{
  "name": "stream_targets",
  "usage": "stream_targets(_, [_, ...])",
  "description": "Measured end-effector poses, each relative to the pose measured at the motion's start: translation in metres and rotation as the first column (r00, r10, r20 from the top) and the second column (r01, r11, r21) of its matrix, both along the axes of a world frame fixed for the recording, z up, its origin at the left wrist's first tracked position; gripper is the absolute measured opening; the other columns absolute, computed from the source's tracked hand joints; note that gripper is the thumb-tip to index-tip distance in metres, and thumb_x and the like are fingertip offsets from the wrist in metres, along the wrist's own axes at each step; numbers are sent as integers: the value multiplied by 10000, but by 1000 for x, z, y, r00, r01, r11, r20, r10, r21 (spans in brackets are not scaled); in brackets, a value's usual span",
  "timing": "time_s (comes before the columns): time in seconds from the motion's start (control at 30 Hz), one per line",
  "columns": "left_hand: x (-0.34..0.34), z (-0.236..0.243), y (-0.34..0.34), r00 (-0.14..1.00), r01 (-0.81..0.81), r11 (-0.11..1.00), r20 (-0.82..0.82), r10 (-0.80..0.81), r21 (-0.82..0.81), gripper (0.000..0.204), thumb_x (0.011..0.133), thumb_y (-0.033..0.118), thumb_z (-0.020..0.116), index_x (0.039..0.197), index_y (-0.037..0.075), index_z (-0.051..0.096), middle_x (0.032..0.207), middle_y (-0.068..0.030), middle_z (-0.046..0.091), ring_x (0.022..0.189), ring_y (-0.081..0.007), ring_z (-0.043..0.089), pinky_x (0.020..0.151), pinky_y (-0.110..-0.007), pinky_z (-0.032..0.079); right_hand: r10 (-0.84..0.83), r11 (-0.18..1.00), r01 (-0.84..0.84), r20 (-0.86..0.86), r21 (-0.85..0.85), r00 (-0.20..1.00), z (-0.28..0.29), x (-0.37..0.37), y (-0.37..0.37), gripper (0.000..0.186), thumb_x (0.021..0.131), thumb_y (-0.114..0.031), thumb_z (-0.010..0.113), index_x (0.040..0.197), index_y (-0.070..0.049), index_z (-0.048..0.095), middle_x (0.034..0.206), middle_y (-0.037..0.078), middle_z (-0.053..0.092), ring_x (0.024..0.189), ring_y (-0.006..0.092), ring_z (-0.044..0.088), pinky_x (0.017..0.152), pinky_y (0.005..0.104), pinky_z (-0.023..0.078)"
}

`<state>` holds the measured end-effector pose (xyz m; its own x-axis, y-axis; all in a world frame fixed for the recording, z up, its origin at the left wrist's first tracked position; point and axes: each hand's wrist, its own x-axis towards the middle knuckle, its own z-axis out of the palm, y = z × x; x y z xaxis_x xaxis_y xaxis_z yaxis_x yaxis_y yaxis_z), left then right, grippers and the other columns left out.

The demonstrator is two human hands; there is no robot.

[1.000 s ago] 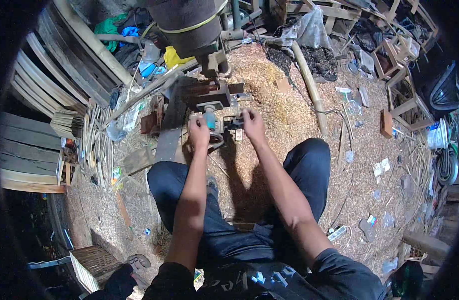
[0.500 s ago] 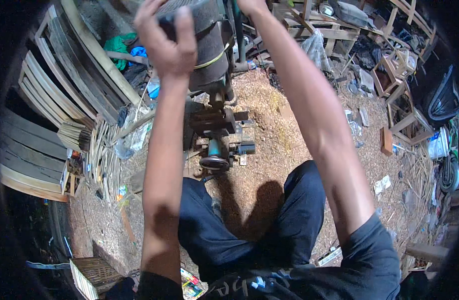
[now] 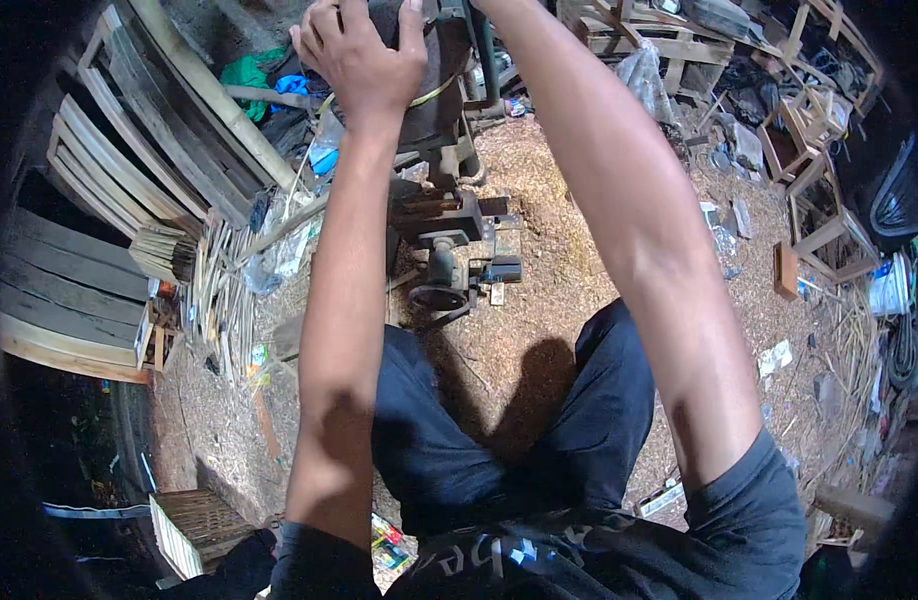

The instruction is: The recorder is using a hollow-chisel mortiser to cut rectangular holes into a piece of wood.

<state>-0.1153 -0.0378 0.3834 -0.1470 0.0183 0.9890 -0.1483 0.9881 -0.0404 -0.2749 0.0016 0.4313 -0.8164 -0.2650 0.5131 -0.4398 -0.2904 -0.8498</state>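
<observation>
My left hand (image 3: 364, 60) is raised at the top of the picture, against the dark body of an upright machine (image 3: 439, 110). Its thumb and fingers are spread apart, and I see nothing between them; some fingertips run past the upper edge. Whether the fingers touch the machine, I cannot tell. A yellow-green band (image 3: 437, 92) goes round the machine's body. Lower down are a rusty block-like metal part (image 3: 434, 215) and a small handwheel (image 3: 437, 298), in front of my knees. My right forearm (image 3: 619, 170) reaches up beside the machine, its hand beyond the upper edge.
Wood shavings (image 3: 539, 240) cover the floor. Curved wooden slats (image 3: 129, 170) and a bundle of thin sticks (image 3: 164, 252) stand at the left. Wooden frames (image 3: 814, 220) and a brick-coloured block (image 3: 785, 271) lie at the right. A slatted crate (image 3: 194, 525) sits at lower left.
The view has shifted a little, so the machine appears slightly higher and to the right. My left hand has moved slightly right, its fingers a bit more bent. The right arm stays stretched upward, its hand now out of the picture.
</observation>
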Motion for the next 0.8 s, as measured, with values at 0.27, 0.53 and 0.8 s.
stream_targets(0.27, [3, 0, -4, 1000, -7, 1000, 28, 7, -15, 328, 839, 258, 636, 1045, 25, 534, 1053, -191, 472, 1057, -365, 434, 959, -483, 307, -187, 980, 176, -123, -90, 975, -13, 30, 4, 653, 837, -596, 581, 773, 51, 638, 644, 145, 623, 622, 245, 615, 617, 394, 460])
stream_targets(0.53, [9, -21, -6, 997, 45, 999, 57, -45, 4, 343, 841, 274, 578, 1083, 34, 536, 1079, -201, 467, 1052, -389, 430, 969, -495, 299, -138, 979, 71, -365, -193, 920, -95, 125, 65, 284, 838, -302, 710, 851, -21, 671, 699, 60, 640, 640, 125, 557, 638, 285, 474])
stream_targets(0.8, [34, -19, -33, 933, 269, 962, 235, -274, 53, 484, 767, 269, 689, 1218, 168, 547, 1261, -100, 517, 1256, -312, 406, 1068, -518, 238, -143, 971, 101, -190, -216, 971, -100, 141, 62, 185, 827, -210, 716, 859, -29, 690, 685, 73, 657, 616, 86, 548, 599, 275, 465])
